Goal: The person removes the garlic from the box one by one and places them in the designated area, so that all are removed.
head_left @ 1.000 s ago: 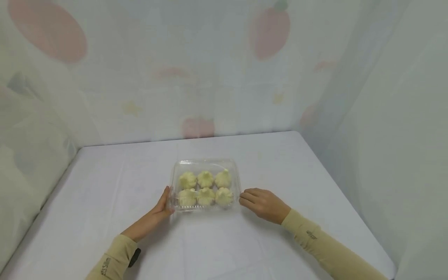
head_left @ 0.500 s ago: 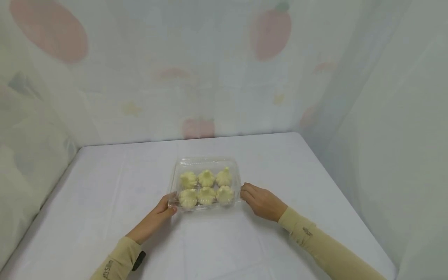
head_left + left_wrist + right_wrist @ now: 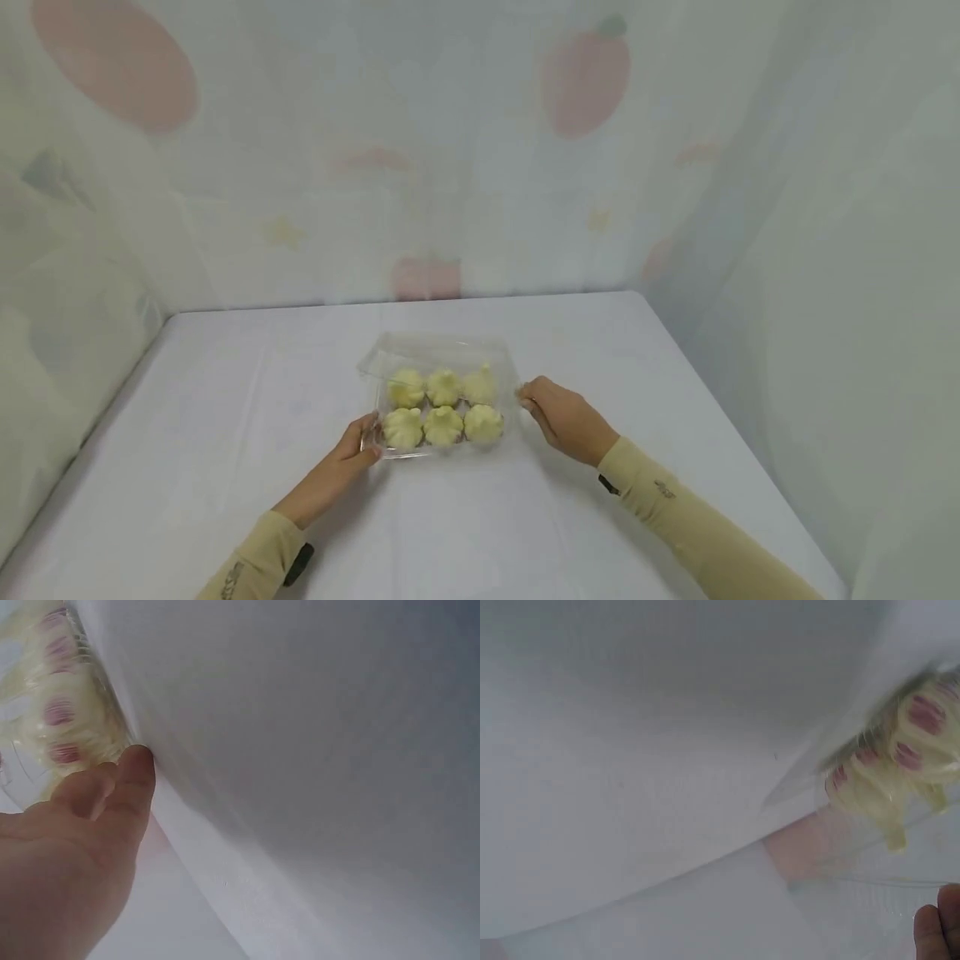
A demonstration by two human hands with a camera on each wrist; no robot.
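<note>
Several pale garlic bulbs (image 3: 443, 426) sit in two rows inside a clear plastic clamshell box (image 3: 420, 455) at the middle of the table in the head view. My left hand (image 3: 333, 473) grips the box's left front corner, thumb in front. In the left wrist view its fingers (image 3: 135, 784) lie against the box's side. The transparent lid (image 3: 442, 345) is askew, raised off the base and blurred. My right hand (image 3: 567, 421) pinches the lid's right edge with curled fingers. Only its fingertips (image 3: 930, 934) show in the right wrist view, beside the lid; the thumb is hidden there.
A white cloth covers the table (image 3: 300, 367), which has a straight far edge. Printed fabric with faded fruit shapes hangs behind it as a back curtain (image 3: 480, 192). Pale curtains also close in the left side (image 3: 67, 333) and right side (image 3: 840, 292).
The lid has come up and skewed over the base, its left part lifted. My right hand has risen slightly with it. My left hand has shifted slightly down along the box's left side.
</note>
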